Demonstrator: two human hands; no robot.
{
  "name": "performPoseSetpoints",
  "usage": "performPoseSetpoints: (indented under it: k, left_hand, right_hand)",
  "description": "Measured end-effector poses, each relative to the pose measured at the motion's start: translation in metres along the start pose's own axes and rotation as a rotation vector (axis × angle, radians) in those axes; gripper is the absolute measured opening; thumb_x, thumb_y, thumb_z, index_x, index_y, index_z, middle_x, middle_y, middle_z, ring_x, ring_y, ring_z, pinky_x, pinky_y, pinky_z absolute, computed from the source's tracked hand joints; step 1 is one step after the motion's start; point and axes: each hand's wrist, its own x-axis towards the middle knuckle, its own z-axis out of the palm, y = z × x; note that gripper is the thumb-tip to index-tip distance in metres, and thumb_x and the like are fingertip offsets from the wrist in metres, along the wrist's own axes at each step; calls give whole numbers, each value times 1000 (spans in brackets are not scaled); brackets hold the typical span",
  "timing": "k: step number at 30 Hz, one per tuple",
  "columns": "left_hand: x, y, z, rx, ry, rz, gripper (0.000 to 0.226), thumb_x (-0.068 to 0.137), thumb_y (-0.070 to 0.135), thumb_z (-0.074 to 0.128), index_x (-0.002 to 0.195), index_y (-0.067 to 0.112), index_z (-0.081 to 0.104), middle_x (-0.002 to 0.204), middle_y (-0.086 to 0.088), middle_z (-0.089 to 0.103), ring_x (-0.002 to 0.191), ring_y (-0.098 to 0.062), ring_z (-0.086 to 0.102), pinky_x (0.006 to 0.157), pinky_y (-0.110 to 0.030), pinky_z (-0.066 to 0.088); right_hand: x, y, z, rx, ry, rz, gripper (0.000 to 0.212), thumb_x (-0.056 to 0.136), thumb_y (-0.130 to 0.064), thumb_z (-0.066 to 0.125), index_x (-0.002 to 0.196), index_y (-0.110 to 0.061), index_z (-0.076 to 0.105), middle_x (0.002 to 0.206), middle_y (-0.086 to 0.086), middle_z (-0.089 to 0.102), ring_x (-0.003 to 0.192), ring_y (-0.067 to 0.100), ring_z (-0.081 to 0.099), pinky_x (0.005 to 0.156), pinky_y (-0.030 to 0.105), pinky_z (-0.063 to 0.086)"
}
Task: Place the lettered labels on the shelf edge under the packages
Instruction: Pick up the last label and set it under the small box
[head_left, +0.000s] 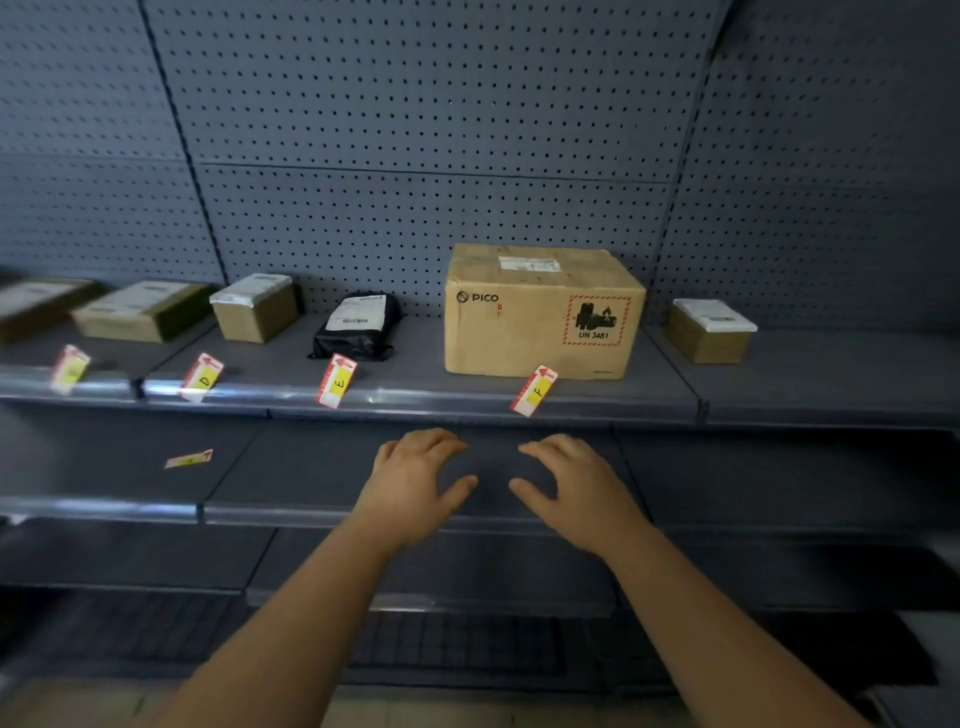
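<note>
Several packages stand on the top grey shelf: flat brown boxes at the left, a small taped box (254, 306), a black bag (358, 326), a large PICO carton (540, 312) and a small box (709, 330) at the right. Red, white and yellow labels stick up from the shelf edge (441, 402): a blurred one (70, 369), D (202, 376), E (336, 381) and F (534, 391). One more label (188, 459) lies flat on the lower shelf at the left. My left hand (418, 480) and right hand (574, 483) hover over the lower shelf, fingers relaxed, holding nothing.
Dark pegboard (415, 130) backs the shelving. Below the top shelf run two more grey shelves (311, 509), and a dark grid base sits near the floor. No label stands under the small box at the right.
</note>
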Motion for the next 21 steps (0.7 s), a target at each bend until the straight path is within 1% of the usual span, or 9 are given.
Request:
performPoseSetpoints:
  k: [1, 5, 8, 11, 14, 18, 21]
  left_hand:
    - [-13, 0, -4, 14, 1, -19, 59, 80, 63, 37, 122, 27, 57, 129, 10, 52, 123, -12, 42, 101, -34, 26]
    - [-63, -13, -28, 60, 10, -118, 56, 80, 63, 41, 120, 28, 58, 128, 10, 53, 122, -13, 43, 99, -37, 28]
    - [-93, -30, -53, 108, 24, -164, 60, 79, 65, 34, 120, 27, 58, 127, 9, 53, 121, -15, 44, 99, -38, 29]
    - [-122, -50, -76, 137, 52, -207, 58, 80, 65, 35, 119, 27, 57, 124, 9, 54, 120, -15, 45, 100, -38, 30]
    - [-155, -81, -100, 156, 91, -266, 54, 83, 63, 39, 119, 28, 57, 124, 10, 54, 119, -13, 45, 99, -35, 29]
    - [-202, -139, -134, 180, 115, -350, 43, 86, 53, 53, 121, 28, 57, 128, 10, 52, 121, -14, 44, 99, -36, 28]
    - [-240, -188, -162, 219, 101, -383, 46, 84, 58, 47, 119, 28, 58, 127, 9, 55, 120, -16, 46, 99, -39, 31]
  right_hand:
    - [-7, -6, 5, 16, -6, -7, 53, 90, -58, 49, 134, -28, 51, 128, -9, 51, 118, 12, 45, 96, 37, 43]
    - [-27, -38, 27, 57, -50, -50, 52, 91, -55, 52, 135, -27, 50, 127, -7, 51, 120, 14, 45, 97, 36, 43]
    - [-27, -72, 38, 93, -82, -104, 52, 90, -54, 52, 135, -28, 50, 128, -8, 50, 121, 13, 44, 99, 36, 42]
    - [-19, -114, 49, 117, -107, -155, 52, 91, -55, 50, 136, -29, 48, 130, -9, 49, 122, 12, 43, 101, 36, 41]
    - [-8, -165, 67, 141, -131, -221, 50, 92, -54, 50, 136, -30, 49, 131, -9, 49, 123, 12, 43, 102, 36, 40]
    - [10, -239, 105, 168, -178, -290, 49, 92, -54, 50, 135, -30, 49, 131, -9, 49, 123, 12, 42, 102, 36, 40]
    - [25, -299, 142, 181, -204, -314, 48, 91, -55, 51, 132, -29, 51, 128, -8, 50, 120, 14, 44, 100, 38, 41]
